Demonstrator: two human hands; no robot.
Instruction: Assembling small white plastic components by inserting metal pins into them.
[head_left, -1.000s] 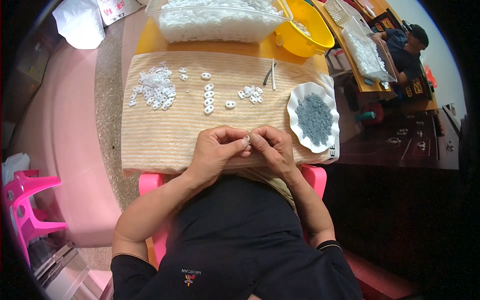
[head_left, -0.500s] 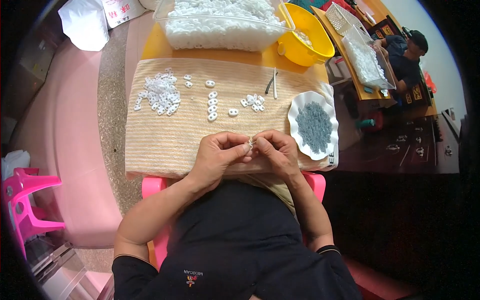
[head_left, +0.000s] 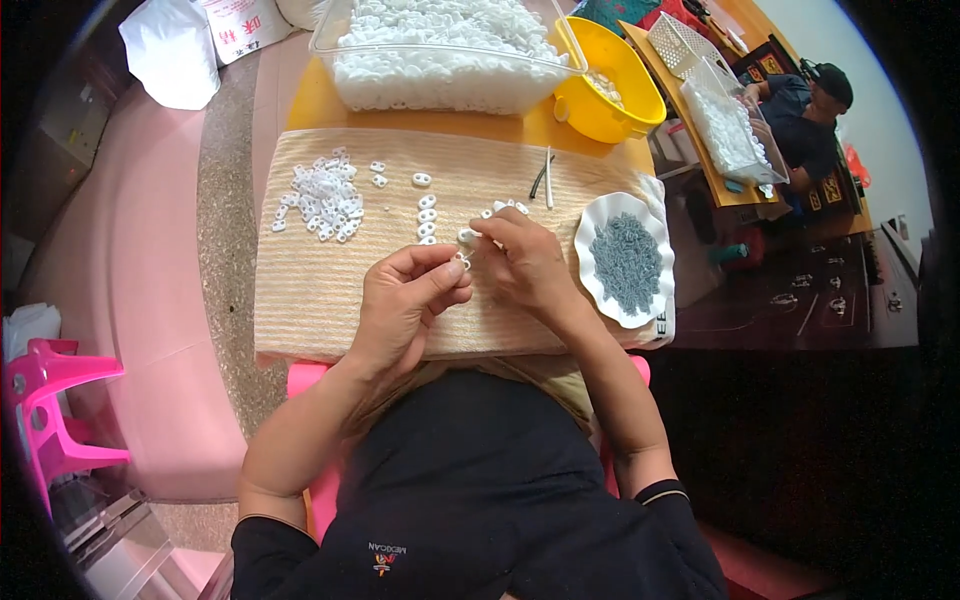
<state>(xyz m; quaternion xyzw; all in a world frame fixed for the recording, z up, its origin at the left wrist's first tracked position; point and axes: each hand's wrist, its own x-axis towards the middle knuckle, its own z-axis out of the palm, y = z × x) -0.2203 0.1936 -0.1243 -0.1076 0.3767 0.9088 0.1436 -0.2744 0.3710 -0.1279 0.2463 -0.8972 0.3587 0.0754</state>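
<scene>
We wear a dark, short-sleeved shirt point(head_left: 470, 470) with a small emblem point(head_left: 382, 563).
The emblem is red and orange, with pale lettering beside it; left and right of it, our left sleeve point(head_left: 270, 556) and right sleeve point(head_left: 680, 530) carry thin tan trim. Khaki cloth point(head_left: 560, 390) shows beyond the emblem, past the shirt's edge. Our left hand point(head_left: 400, 300) and right hand point(head_left: 532, 265) are bare.

Left hand point(head_left: 402, 303) — pinching, right hand point(head_left: 532, 263) — palm-down

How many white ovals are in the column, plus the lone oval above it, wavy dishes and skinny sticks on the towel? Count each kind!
White ovals in the column: 4
Lone oval above: 1
Wavy dish: 1
Skinny sticks: 2
Total: 8
</scene>
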